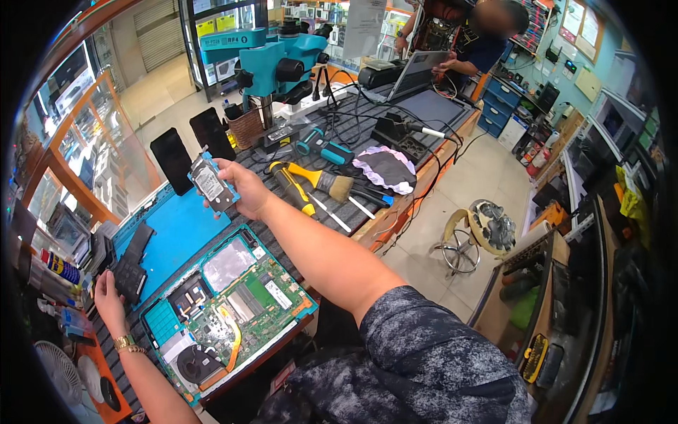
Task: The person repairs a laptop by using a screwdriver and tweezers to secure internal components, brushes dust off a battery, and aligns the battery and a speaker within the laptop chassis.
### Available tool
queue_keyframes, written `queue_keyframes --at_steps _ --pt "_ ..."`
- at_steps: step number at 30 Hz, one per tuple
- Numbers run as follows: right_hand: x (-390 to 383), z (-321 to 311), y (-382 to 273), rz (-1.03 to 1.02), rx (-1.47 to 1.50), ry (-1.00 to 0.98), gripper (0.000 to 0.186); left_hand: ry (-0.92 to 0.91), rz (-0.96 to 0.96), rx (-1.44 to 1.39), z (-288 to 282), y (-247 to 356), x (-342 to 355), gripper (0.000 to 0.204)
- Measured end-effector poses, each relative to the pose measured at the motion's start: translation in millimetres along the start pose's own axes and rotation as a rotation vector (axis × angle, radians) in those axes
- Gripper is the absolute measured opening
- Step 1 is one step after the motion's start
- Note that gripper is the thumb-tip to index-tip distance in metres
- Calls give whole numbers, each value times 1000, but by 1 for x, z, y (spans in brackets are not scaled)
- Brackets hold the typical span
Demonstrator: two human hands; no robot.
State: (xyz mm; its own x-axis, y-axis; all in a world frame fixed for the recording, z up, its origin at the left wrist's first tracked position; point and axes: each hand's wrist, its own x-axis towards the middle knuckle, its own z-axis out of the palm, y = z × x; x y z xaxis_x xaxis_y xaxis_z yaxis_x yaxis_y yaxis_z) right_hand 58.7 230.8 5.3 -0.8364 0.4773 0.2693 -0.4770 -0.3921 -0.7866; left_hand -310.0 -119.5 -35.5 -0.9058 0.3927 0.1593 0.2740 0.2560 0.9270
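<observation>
My right hand (pixel 244 189) grips a hard drive (pixel 209 181) in a blue bracket, raised over the far side of the bench. Below it lies an opened laptop base (pixel 236 304), its green circuit board, copper heat pipe and black fan (pixel 198 364) exposed. At the left, my left hand (pixel 109 302) has its fingers drawn together beside a black laptop battery (pixel 131 274); whatever is between the fingertips, if anything, is hidden. A blue work mat (pixel 176 226) extends beyond the laptop. Two dark phones (pixel 171 161) stand behind the drive.
A teal microscope (pixel 272 63) rises at the back. A brush (pixel 332 184), a yellow-black screwdriver (pixel 291 187), a teal hot-glue-gun-like tool (pixel 325 147) and cables lie right of my arm. A spray can (pixel 60 267) stands left. Another person (pixel 487 42) handles a laptop (pixel 420 74) at the bench's far end.
</observation>
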Motion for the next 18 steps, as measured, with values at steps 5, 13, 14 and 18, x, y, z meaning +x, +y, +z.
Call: queue_keyframes --at_steps 5,13,14,18 --pt "1 0 2 1 -23 -19 53 -64 73 -1 -1 -6 3 48" --pt "-1 1 1 -12 -31 -27 53 -82 99 -11 4 0 -4 45" --pt "0 1 1 -16 -32 -37 53 -82 100 -11 4 -1 -3 45" --pt "-1 5 -1 -17 -38 -48 54 -58 119 13 3 -5 1 47"
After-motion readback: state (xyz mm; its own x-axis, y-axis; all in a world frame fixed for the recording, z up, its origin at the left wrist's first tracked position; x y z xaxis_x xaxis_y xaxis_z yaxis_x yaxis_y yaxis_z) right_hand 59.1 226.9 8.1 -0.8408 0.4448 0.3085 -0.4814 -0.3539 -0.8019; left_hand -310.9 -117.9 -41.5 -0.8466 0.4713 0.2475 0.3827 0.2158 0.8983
